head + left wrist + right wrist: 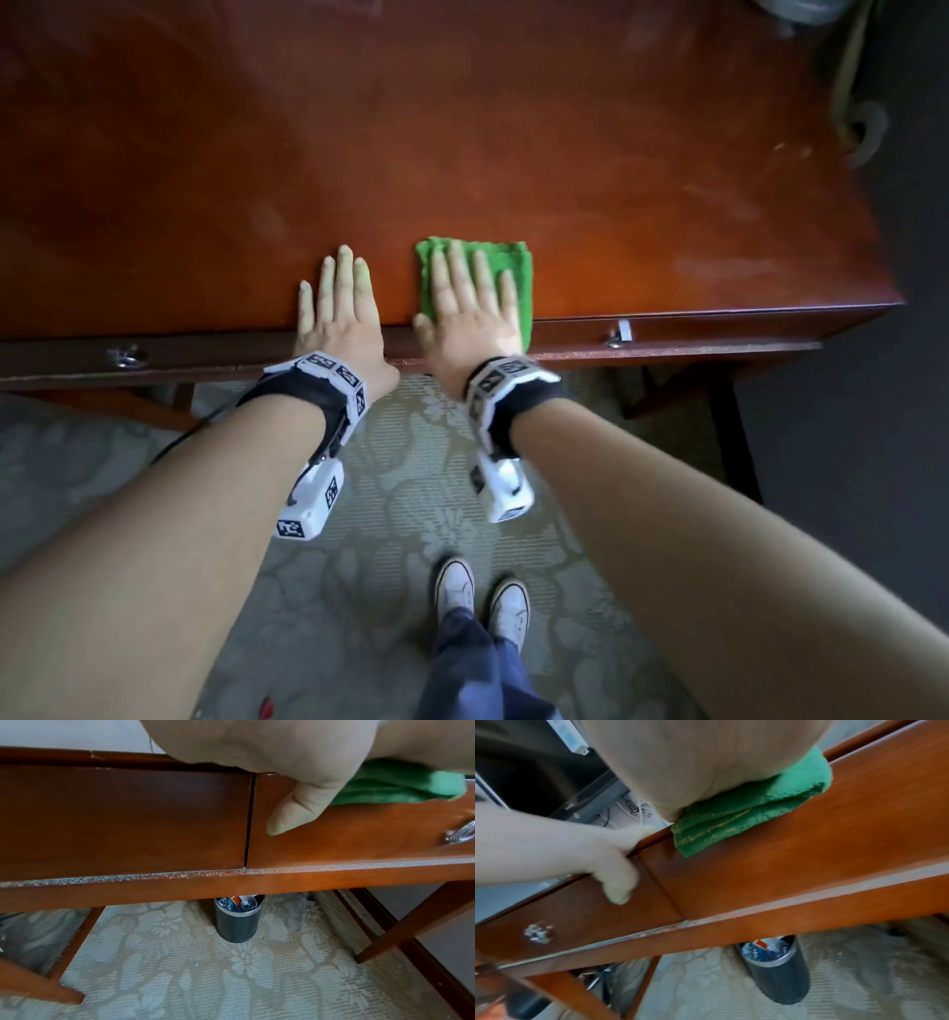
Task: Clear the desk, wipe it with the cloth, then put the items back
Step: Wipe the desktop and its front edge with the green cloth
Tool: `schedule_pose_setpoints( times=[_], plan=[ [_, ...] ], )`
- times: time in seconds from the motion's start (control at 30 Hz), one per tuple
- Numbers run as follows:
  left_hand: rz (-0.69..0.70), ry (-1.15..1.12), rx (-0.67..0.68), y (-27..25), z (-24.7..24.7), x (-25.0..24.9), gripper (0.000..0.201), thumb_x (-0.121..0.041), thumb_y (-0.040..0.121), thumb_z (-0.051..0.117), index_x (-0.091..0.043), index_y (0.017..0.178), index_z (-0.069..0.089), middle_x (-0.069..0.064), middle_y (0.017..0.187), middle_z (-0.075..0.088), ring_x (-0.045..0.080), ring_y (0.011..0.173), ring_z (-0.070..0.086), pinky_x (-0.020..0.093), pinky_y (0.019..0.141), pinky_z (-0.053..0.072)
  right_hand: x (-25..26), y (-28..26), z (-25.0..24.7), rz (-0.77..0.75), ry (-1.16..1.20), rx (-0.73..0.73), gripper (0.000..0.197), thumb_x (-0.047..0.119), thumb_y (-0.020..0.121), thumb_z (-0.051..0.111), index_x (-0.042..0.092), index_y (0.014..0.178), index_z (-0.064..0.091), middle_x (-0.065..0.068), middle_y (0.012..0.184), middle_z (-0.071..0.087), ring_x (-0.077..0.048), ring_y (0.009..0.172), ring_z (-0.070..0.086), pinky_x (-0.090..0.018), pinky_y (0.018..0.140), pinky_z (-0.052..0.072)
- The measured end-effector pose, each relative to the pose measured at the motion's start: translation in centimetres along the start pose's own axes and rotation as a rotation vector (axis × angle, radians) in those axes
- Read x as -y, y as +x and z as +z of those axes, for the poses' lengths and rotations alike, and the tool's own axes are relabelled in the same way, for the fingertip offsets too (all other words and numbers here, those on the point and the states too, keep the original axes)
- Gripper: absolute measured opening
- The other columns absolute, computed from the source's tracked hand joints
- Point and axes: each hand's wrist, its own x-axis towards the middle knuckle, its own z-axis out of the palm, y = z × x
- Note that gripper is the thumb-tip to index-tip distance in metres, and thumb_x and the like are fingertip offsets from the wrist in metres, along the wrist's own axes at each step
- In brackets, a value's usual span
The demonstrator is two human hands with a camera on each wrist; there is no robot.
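The right hand (470,308) lies flat and open on the folded green cloth (506,257), fingers straight and spread, palm pressing it down at the near edge of the bench (565,154). The right wrist view shows the cloth (744,811) bunched in layers under the heel of the hand, one corner hanging a little over the front edge above the drawer (808,852).

The cloth looks soft, light and thick-piled; it should slide easily on the polished wood but will likely fold or creep under a loose palm. Flat pressure over its middle seems the best hold, with fingertips pinning its far edge.

The left hand (339,313) rests open just beside it on bare wood, fingers straight, thumb (295,813) dropped over the front edge; it holds nothing and seems to steady the body.

The top shown is bare, with faint smears toward the right. Under the bench a bin (237,921) stands on patterned carpet (411,488).
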Motion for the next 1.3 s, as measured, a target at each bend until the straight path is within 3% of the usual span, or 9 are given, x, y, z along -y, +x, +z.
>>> schedule_pose_setpoints(
  times=[0.17, 0.33, 0.47, 0.57, 0.63, 0.73, 0.87, 1.1, 1.3],
  plan=[
    [0.0, 0.002, 0.072, 0.0, -0.5, 0.1, 0.122, -0.028, 0.066, 0.069, -0.008, 0.153, -0.013, 0.007, 0.161, -0.023, 0.023, 0.149, -0.018, 0.044, 0.122, -0.006, -0.7, 0.2, 0.0, -0.119, -0.02, 0.016, 0.066, 0.042, 0.102, 0.023, 0.022, 0.157, -0.007, 0.004, 0.164, -0.012, -0.02, 0.151, -0.01, -0.043, 0.122, -0.007],
    [0.021, -0.021, 0.126, 0.1, -0.9, 0.5, 0.129, -0.031, 0.065, 0.072, -0.009, 0.151, -0.022, 0.008, 0.158, -0.031, 0.024, 0.147, -0.025, 0.046, 0.121, -0.008, -6.9, 0.7, -1.8, 0.202, -0.006, -0.074, 0.064, 0.039, 0.102, 0.023, 0.024, 0.157, -0.007, 0.005, 0.164, -0.011, -0.019, 0.151, -0.007, -0.042, 0.122, -0.004],
    [0.021, -0.041, 0.118, 0.1, -1.0, 0.5, 0.129, -0.031, 0.066, 0.072, -0.008, 0.151, -0.022, 0.008, 0.158, -0.031, 0.024, 0.147, -0.025, 0.045, 0.121, -0.009, -4.8, 3.0, -1.8, 0.344, 0.042, -0.09, 0.066, 0.039, 0.1, 0.024, 0.021, 0.157, -0.005, 0.002, 0.164, -0.009, -0.024, 0.151, -0.006, -0.047, 0.121, -0.003],
    [0.015, -0.072, 0.05, 0.1, -0.5, 0.4, 0.12, -0.03, 0.068, 0.068, -0.008, 0.154, -0.013, 0.007, 0.161, -0.022, 0.023, 0.149, -0.017, 0.044, 0.121, -0.007, 0.1, 4.4, -1.0, 0.117, -0.02, -0.048, 0.067, 0.041, 0.1, 0.024, 0.022, 0.157, -0.005, 0.001, 0.164, -0.009, -0.024, 0.151, -0.006, -0.047, 0.121, -0.003],
    [0.001, -0.128, -0.064, 0.0, 0.1, 0.2, 0.098, -0.04, 0.079, 0.052, -0.008, 0.156, 0.0, 0.007, 0.164, -0.008, 0.022, 0.151, -0.006, 0.044, 0.122, -0.001, 3.2, 4.6, -0.3, -0.028, -0.041, -0.008, 0.067, 0.04, 0.099, 0.024, 0.024, 0.157, -0.004, 0.001, 0.165, -0.008, -0.023, 0.151, -0.006, -0.047, 0.121, -0.002],
    [-0.031, -0.154, -0.152, 0.1, 0.6, 0.1, 0.082, -0.045, 0.085, 0.034, -0.009, 0.156, 0.012, 0.006, 0.164, 0.004, 0.021, 0.151, 0.005, 0.044, 0.122, 0.006, 4.0, 4.6, 0.2, -0.086, -0.058, 0.006, 0.065, 0.039, 0.099, 0.024, 0.027, 0.157, -0.002, 0.002, 0.165, -0.007, -0.023, 0.151, -0.006, -0.046, 0.122, -0.002],
    [0.02, -0.056, 0.039, 0.0, -0.2, 0.7, 0.124, -0.036, 0.066, 0.071, -0.008, 0.154, -0.011, 0.006, 0.162, -0.02, 0.022, 0.15, -0.015, 0.044, 0.122, -0.004, 0.0, 3.5, -0.5, -0.104, -0.092, -0.007, 0.062, 0.041, 0.101, 0.022, 0.029, 0.157, -0.001, 0.003, 0.165, -0.004, -0.022, 0.151, -0.003, -0.045, 0.122, 0.0],
    [0.045, -0.034, 0.115, -0.2, -1.3, 0.8, 0.127, -0.036, 0.071, 0.075, -0.006, 0.152, -0.018, 0.009, 0.159, -0.028, 0.023, 0.148, -0.02, 0.045, 0.122, -0.005, -14.8, 1.0, -3.7, 0.32, -0.032, -0.084, 0.064, 0.042, 0.1, 0.024, 0.029, 0.157, -0.003, 0.005, 0.164, -0.008, -0.023, 0.151, -0.001, -0.046, 0.122, 0.001],
    [0.322, 0.078, 0.075, 0.4, -3.0, -6.9, 0.126, -0.037, 0.071, 0.074, -0.003, 0.152, -0.018, 0.013, 0.157, -0.032, 0.025, 0.147, -0.023, 0.045, 0.122, -0.002, -16.0, 1.1, -3.7, 0.307, -0.016, -0.101, 0.067, 0.041, 0.098, 0.026, 0.025, 0.157, -0.002, 0.002, 0.165, -0.005, -0.024, 0.151, -0.002, -0.048, 0.121, -0.001]
  ],
)
